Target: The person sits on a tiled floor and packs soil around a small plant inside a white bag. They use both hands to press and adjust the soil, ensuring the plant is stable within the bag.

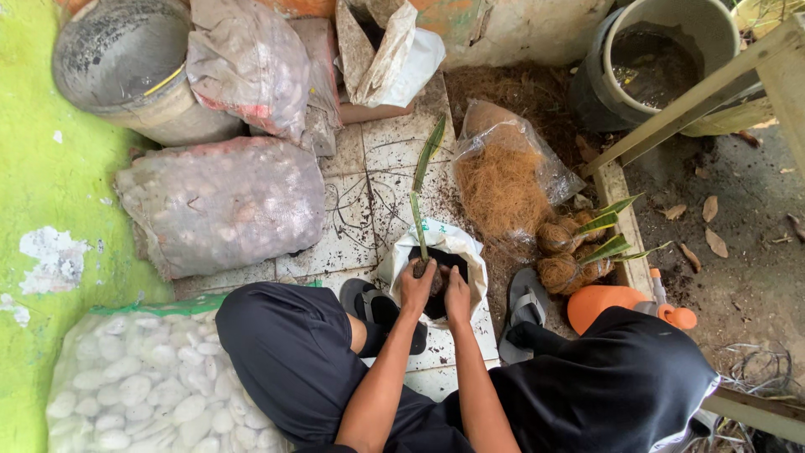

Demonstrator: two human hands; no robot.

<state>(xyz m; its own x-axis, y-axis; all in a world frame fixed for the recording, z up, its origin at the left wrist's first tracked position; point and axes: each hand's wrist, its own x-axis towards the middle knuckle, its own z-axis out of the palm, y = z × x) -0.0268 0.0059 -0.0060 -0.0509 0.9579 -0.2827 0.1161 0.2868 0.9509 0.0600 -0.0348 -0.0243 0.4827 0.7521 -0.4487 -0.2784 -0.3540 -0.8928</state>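
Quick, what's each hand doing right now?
Left hand: closed around the seedling base.
Right hand: in the white bag, grip unclear.

Tiled floor (352, 243) under pebble sacks (222, 201)

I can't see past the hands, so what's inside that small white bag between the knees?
The white bag holds dark soil and a thin green plant standing up out of it. Both hands, left and right, press into the opening, hiding the plant's base and roots.
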